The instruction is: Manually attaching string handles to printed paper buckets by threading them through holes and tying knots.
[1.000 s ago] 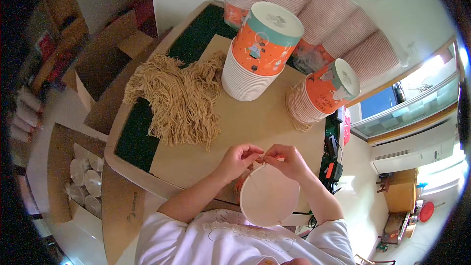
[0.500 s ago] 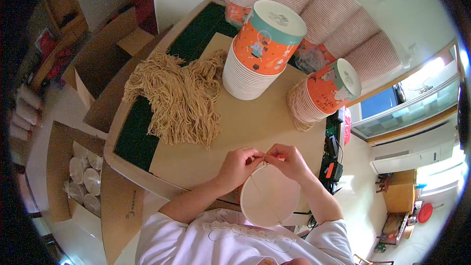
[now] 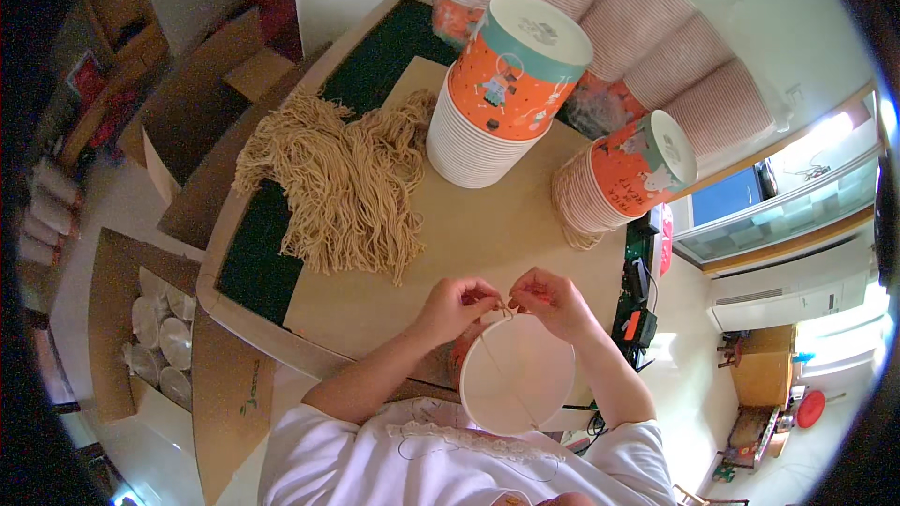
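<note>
An open paper bucket [image 3: 527,377], white inside with orange on its outer side, rests against my front at the table's near edge. A thin tan string [image 3: 504,375] crosses its mouth and comes up at the far rim, where a small loop or knot shows. My left hand [image 3: 457,309] pinches the string just left of that spot. On the other side, my right hand [image 3: 553,304] pinches it too, fingertips close to the rim. Beyond them on the board lies a heap of tan strings [image 3: 352,187].
A tall stack of orange and teal buckets [image 3: 506,98] stands upside down mid-table, with a shorter stack [image 3: 619,169], strings around it, to the right. Wrapped bucket stacks [image 3: 609,14] line the wall. Black devices [image 3: 639,326] sit at the right edge. Cardboard boxes [image 3: 141,253] stand left.
My hands have drawn slightly apart at the far rim, and the string between them now shows as a small loop. The bucket has barely moved.
</note>
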`<control>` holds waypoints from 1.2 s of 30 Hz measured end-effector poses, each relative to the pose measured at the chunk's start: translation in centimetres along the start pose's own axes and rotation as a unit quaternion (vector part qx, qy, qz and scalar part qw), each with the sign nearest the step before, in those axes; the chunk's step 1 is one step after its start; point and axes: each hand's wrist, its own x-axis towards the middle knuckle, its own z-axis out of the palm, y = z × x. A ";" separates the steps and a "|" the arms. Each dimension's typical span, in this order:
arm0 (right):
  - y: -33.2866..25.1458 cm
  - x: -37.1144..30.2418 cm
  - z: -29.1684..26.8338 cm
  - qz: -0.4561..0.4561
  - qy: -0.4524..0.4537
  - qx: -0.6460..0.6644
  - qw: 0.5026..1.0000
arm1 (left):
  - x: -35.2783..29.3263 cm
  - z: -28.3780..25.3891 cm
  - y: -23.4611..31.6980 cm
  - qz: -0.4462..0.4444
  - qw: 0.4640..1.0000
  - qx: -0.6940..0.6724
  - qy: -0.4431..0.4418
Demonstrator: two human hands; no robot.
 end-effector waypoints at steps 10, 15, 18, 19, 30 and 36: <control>1.5 0.3 -0.6 0.007 -0.018 -0.048 0.999 | 0.3 -0.8 -0.9 -0.042 0.998 -0.024 -0.038; 1.0 0.2 -0.6 0.021 -0.019 -0.047 0.998 | 0.6 -1.3 -1.7 -0.069 0.993 -0.066 -0.070; 0.8 0.3 -0.5 0.026 -0.021 -0.040 0.999 | 0.4 -1.1 -1.2 -0.115 0.966 -0.205 -0.112; 0.7 0.3 -0.5 0.032 -0.021 -0.037 0.999 | 0.4 -1.1 -1.0 -0.116 0.965 -0.205 -0.112; -1.1 1.1 -0.9 0.061 -0.111 -0.056 0.990 | 0.4 -1.0 0.6 -0.033 0.990 -0.090 -0.101; -1.1 1.9 -0.7 0.063 -0.143 -0.082 0.984 | 0.6 -1.2 0.3 -0.008 0.994 -0.085 -0.074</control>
